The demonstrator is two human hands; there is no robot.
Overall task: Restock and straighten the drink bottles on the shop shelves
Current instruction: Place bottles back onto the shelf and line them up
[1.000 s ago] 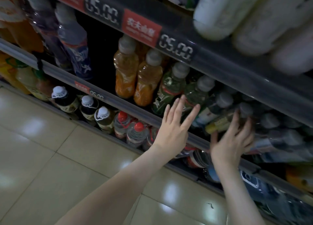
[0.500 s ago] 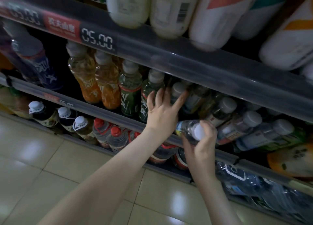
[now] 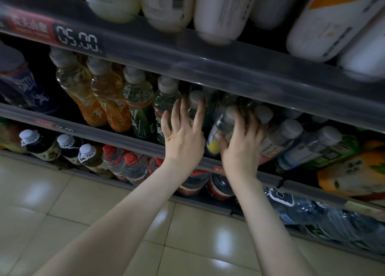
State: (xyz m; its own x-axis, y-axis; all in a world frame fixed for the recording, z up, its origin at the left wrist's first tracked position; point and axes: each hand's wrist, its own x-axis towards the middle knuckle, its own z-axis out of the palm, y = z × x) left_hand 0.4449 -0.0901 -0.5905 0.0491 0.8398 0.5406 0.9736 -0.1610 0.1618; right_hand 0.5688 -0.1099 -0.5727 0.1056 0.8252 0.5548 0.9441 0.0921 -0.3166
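On the middle shelf stands a row of grey-capped drink bottles, orange on the left, then green, then clear ones. My right hand grips a clear bottle with a yellow label, tilted, its base at the shelf's front rail. My left hand lies just to the left, fingers spread and resting against a dark grey-capped bottle, two fingers either side of its neck. More clear bottles lean to the right of my right hand.
Large white bottles fill the top shelf above a price strip. The bottom shelf holds dark white-capped bottles, red-capped ones and big water bottles. Orange cartons sit at right. Tiled floor lies below.
My right hand has carried the yellow-labelled bottle from in front of the rail back into the row. My left hand stays on the neighbouring bottle. The view has moved closer.
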